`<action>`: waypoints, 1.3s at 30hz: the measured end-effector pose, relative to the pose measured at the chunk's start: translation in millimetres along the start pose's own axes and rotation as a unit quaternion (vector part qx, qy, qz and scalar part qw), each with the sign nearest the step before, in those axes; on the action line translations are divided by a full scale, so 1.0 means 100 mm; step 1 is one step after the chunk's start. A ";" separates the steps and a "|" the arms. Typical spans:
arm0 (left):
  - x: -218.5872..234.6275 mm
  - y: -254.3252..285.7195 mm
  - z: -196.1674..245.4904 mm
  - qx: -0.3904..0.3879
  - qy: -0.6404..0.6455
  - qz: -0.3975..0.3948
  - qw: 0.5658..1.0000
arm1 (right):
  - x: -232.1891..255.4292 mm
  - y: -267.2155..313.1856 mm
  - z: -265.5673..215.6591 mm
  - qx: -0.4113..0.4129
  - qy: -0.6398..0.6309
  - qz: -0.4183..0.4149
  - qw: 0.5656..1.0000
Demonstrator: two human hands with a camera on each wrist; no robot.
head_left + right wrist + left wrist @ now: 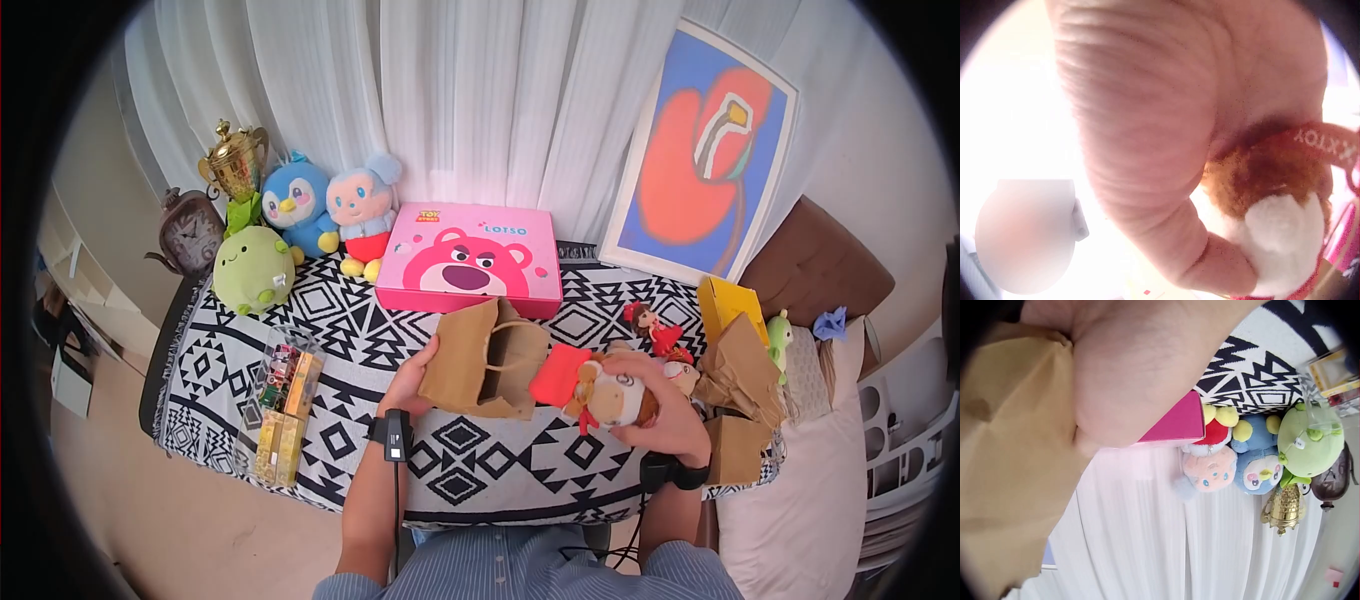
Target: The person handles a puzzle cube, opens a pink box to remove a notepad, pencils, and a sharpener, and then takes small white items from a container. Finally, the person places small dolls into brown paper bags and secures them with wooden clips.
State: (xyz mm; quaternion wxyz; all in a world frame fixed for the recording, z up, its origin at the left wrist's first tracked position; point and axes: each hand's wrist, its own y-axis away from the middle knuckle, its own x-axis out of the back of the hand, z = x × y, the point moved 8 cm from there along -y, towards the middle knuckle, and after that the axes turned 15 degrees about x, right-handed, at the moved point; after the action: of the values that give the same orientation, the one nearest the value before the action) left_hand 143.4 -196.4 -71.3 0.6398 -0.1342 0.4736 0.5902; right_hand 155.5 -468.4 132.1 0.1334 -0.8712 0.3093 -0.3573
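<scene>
A brown paper bag (455,365) with a twisted handle is tilted, its mouth facing right. My left hand (408,380) holds its left side, fingers partly hidden by the paper; the left wrist view shows the palm (1141,369) against the bag (1010,450). My right hand (668,405) grips a brown and white plush toy (608,398) around its body. The toy's red part (560,376) points at the bag's mouth; whether it touches the rim, I cannot tell. In the right wrist view, my thumb and palm (1147,125) curl round the brown and white plush (1282,231).
Behind the bag lies a pink Lotso box (470,262). Several plush toys, including a green one (253,270), stand back left near a clear case (278,410). A red-dressed doll (655,330), a yellow box (732,308) and crumpled paper bags (742,375) are at the right.
</scene>
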 end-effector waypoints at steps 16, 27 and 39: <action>-0.45 0.04 -0.18 0.040 -0.088 -0.040 0.994 | -0.55 -0.14 0.31 -0.077 0.009 -0.040 0.996; -0.45 0.04 -0.31 0.069 -0.106 -0.046 0.991 | -0.76 -0.50 0.27 0.028 0.075 -0.054 0.995; -0.47 -0.01 -0.30 0.022 -0.070 -0.034 0.997 | -0.90 -0.51 0.21 0.000 0.099 -0.025 0.995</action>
State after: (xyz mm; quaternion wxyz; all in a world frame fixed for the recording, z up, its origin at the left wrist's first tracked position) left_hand 137.1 -248.0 -51.4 0.6943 -0.0946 0.4354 0.5652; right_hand 143.2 -371.5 92.3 0.0935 -0.8390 0.2993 -0.4447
